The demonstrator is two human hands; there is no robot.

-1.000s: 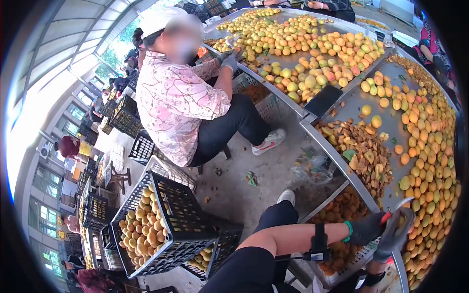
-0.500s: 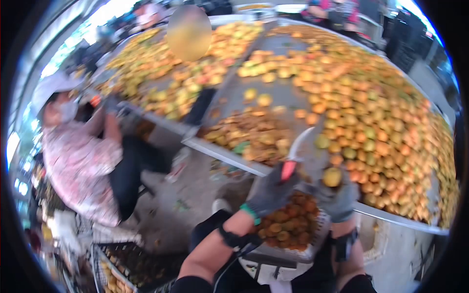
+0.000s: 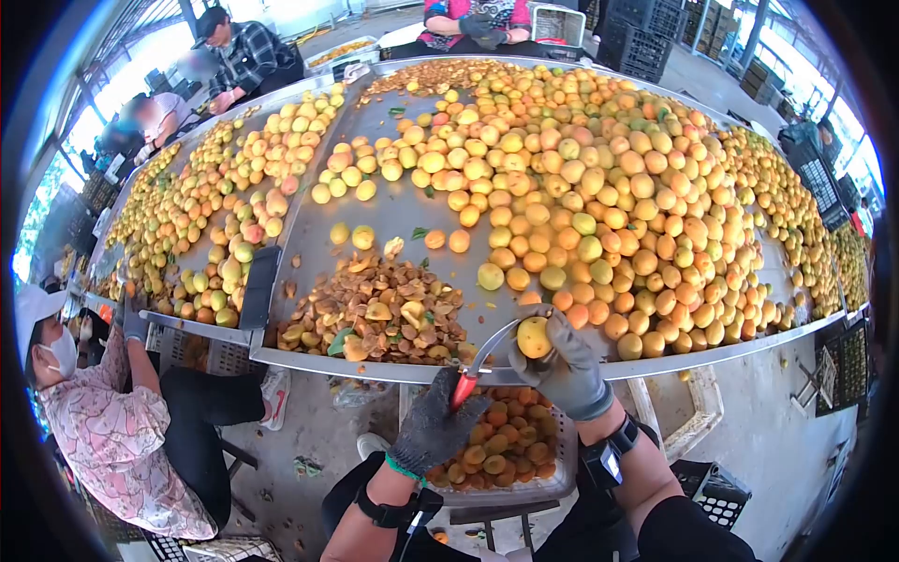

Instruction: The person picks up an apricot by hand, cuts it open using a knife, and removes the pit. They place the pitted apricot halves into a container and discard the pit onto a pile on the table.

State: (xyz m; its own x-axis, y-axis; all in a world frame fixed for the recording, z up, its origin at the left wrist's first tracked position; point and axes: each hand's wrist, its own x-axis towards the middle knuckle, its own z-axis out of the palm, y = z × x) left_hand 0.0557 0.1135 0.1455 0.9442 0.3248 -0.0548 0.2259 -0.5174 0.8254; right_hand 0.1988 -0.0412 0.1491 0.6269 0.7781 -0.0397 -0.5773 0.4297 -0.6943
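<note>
My left hand, in a dark grey glove, is wrapped round the red handle of a curved knife. The blade points up and to the right, its tip close to the fruit in my other hand. In my gloved right hand an apricot is gripped, its yellow face toward me. Below both hands stands a crate of cut, darker apricot halves. Just beyond my left hand, a heap of brownish apricot scraps lies on the metal table.
A large pile of whole apricots covers the table's right side. A raised metal divider splits the tabletop. At left sits a co-worker in a pink patterned shirt; others sit across the table. Black crates are stacked behind.
The view has swung left and steadied, so the table and co-workers shift in frame. Knife and apricot stay in my hands, the blade still near the fruit.
</note>
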